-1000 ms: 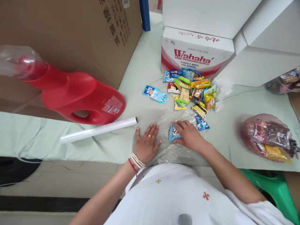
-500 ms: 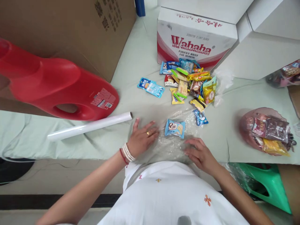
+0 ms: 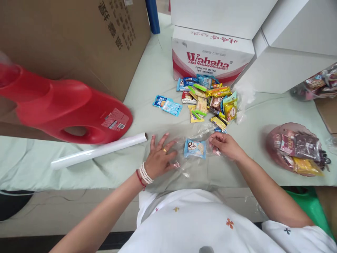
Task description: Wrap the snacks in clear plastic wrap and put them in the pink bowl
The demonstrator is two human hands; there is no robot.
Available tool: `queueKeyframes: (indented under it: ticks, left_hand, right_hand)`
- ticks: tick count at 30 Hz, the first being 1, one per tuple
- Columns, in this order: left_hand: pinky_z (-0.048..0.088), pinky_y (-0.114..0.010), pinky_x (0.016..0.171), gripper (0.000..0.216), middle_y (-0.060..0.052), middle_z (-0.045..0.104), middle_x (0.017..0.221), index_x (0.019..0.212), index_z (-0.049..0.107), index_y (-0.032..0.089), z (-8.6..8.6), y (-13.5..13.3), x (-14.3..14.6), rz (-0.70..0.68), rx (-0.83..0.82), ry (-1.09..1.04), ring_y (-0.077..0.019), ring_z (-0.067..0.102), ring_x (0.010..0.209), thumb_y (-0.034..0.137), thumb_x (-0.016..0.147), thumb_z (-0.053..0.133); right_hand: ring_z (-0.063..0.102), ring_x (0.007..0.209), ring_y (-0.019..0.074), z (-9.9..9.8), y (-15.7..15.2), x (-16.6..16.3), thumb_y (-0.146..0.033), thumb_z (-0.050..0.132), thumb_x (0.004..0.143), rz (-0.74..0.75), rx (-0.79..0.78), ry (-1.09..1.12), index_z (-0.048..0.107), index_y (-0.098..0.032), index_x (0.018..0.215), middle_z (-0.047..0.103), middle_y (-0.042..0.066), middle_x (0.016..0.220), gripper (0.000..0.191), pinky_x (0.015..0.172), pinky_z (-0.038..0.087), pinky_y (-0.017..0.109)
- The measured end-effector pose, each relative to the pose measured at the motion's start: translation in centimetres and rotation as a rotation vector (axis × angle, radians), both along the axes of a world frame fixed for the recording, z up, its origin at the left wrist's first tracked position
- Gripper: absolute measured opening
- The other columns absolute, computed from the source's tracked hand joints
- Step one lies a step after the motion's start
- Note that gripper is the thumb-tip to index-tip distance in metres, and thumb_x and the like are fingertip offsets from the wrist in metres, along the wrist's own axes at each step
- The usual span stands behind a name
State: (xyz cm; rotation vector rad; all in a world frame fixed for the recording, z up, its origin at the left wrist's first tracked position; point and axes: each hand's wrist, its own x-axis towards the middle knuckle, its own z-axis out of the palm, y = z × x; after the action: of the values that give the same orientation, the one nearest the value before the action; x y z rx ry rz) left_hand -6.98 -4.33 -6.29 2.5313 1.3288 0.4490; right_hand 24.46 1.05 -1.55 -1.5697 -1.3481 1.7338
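A light blue snack packet (image 3: 195, 149) lies between my hands, over or inside a clear plastic bag (image 3: 193, 169); I cannot tell which. My left hand (image 3: 160, 157) rests with fingers spread on the left part of the plastic. Thumb and fingers of my right hand (image 3: 225, 144) pinch the plastic just right of the packet. Beyond them is a pile of wrapped snacks (image 3: 202, 102) in blue, yellow, green and brown. A small dark blue packet (image 3: 219, 130) is partly hidden under the film. Left of the pile lie two joined blue sachets (image 3: 167, 105).
A red jug (image 3: 71, 109) and a white tube (image 3: 98, 151) lie to the left, before a large brown carton (image 3: 73, 42). White water cartons (image 3: 213, 52) stand at the back. At right is a pink dish (image 3: 273, 154) of packets. A green stool (image 3: 310, 207) stands below the table edge.
My right hand has moved forward and closed on the plastic. The film has shifted over the dark blue packet. My left hand stays spread in nearly the same place. The view has tilted slightly.
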Motion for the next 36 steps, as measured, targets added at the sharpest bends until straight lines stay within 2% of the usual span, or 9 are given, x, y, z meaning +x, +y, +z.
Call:
queueKeyframes:
  ticks: [3, 6, 9, 13, 17, 21, 25, 29, 36]
  left_hand:
    - [0.011, -0.064, 0.126, 0.035, -0.001, 0.072, 0.128, 0.07, 0.071, 0.025, -0.4, 0.8, 0.8, 0.197, -0.033, -0.112, -0.0318, 0.035, 0.151, 0.036, 0.098, 0.052]
    - [0.03, -0.061, 0.121, 0.031, -0.006, 0.07, 0.126, 0.069, 0.068, 0.023, -0.8, 1.7, 1.2, 0.445, -0.083, -0.181, -0.0339, 0.039, 0.147, 0.036, 0.095, 0.055]
    - [0.039, -0.055, 0.116, 0.021, -0.015, 0.063, 0.131, 0.093, 0.069, 0.019, -1.0, 2.3, 1.7, 0.585, -0.037, -0.239, -0.0349, 0.045, 0.14, 0.039, 0.089, 0.062]
    - [0.048, -0.05, 0.107, 0.06, -0.019, 0.059, 0.134, 0.138, 0.05, 0.014, -0.9, 2.8, 3.0, 0.652, -0.047, -0.325, -0.0313, 0.06, 0.12, 0.041, 0.086, 0.066]
    - [0.054, -0.045, 0.091, 0.091, -0.019, 0.063, 0.129, 0.156, 0.029, 0.01, -0.8, 3.8, 3.9, 0.653, -0.158, -0.277, -0.0287, 0.067, 0.098, 0.034, 0.08, 0.072]
    - [0.054, -0.038, 0.08, 0.1, -0.011, 0.07, 0.111, 0.161, 0.02, 0.011, -0.5, 4.7, 3.9, 0.687, -0.225, -0.219, -0.0266, 0.069, 0.092, 0.028, 0.078, 0.072]
    - [0.049, -0.035, 0.074, 0.057, -0.004, 0.07, 0.084, 0.132, 0.06, 0.016, 0.1, 5.3, 3.7, 0.651, -0.318, -0.137, -0.0253, 0.068, 0.083, 0.034, 0.08, 0.071]
    - [0.047, -0.038, 0.077, 0.016, -0.009, 0.067, 0.087, 0.078, 0.069, 0.021, 0.1, 5.4, 3.9, 0.618, -0.264, -0.079, -0.0276, 0.064, 0.089, 0.036, 0.083, 0.067]
    - [0.047, -0.044, 0.082, 0.01, -0.012, 0.065, 0.099, 0.077, 0.069, 0.022, -0.2, 4.3, 4.2, 0.637, -0.132, -0.119, -0.031, 0.059, 0.097, 0.029, 0.083, 0.066]
  right_hand:
    - [0.051, 0.048, 0.0119, -0.8, 0.1, 0.6, -0.056, 0.063, 0.082, 0.032, -0.001, -0.143, 0.055, -0.021, 0.083, 0.059, -0.003, 0.065, 0.036, 0.047, 0.04, 0.025]
    - [0.055, 0.056, 0.0161, -0.1, -0.2, 1.3, -0.048, 0.055, 0.091, 0.262, 0.146, -0.516, 0.061, -0.021, 0.085, 0.06, -0.001, 0.065, 0.028, 0.055, 0.041, 0.027]
    - [0.062, 0.082, 0.0239, 2.0, 0.3, 0.7, -0.043, 0.053, 0.097, 0.409, 0.491, -0.925, 0.069, -0.022, 0.098, 0.07, 0.008, 0.092, 0.026, 0.065, 0.044, 0.032]
    - [0.053, 0.116, 0.0323, 2.8, 3.2, -2.3, -0.035, 0.056, 0.098, 0.529, 0.852, -0.956, 0.064, -0.017, 0.13, 0.067, 0.016, 0.123, 0.037, 0.091, 0.046, 0.041]
    - [0.05, 0.117, 0.0348, 0.5, 6.1, -5.8, -0.026, 0.058, 0.096, 0.708, 0.829, -0.941, 0.058, -0.013, 0.139, 0.068, 0.018, 0.119, 0.045, 0.096, 0.043, 0.045]
    - [0.051, 0.115, 0.0375, -1.1, 7.4, -7.3, -0.025, 0.06, 0.093, 0.648, 0.752, -1.014, 0.054, -0.01, 0.144, 0.069, 0.021, 0.115, 0.053, 0.09, 0.043, 0.045]
    - [0.056, 0.099, 0.0294, -0.2, 8.2, -6.9, -0.016, 0.056, 0.091, 0.605, 0.632, -0.934, 0.073, -0.016, 0.114, 0.07, 0.012, 0.091, 0.028, 0.085, 0.043, 0.038]
    - [0.051, 0.111, 0.0314, 2.0, 6.3, -5.9, -0.021, 0.057, 0.092, 0.581, 0.896, -0.886, 0.076, -0.02, 0.095, 0.065, 0.013, 0.109, 0.019, 0.093, 0.04, 0.043]
    - [0.059, 0.087, 0.0207, 1.8, -2.5, -5.2, -0.012, 0.046, 0.097, 0.992, 0.824, -0.858, 0.057, -0.027, 0.142, 0.064, 0.01, 0.112, 0.049, 0.068, 0.041, 0.028]
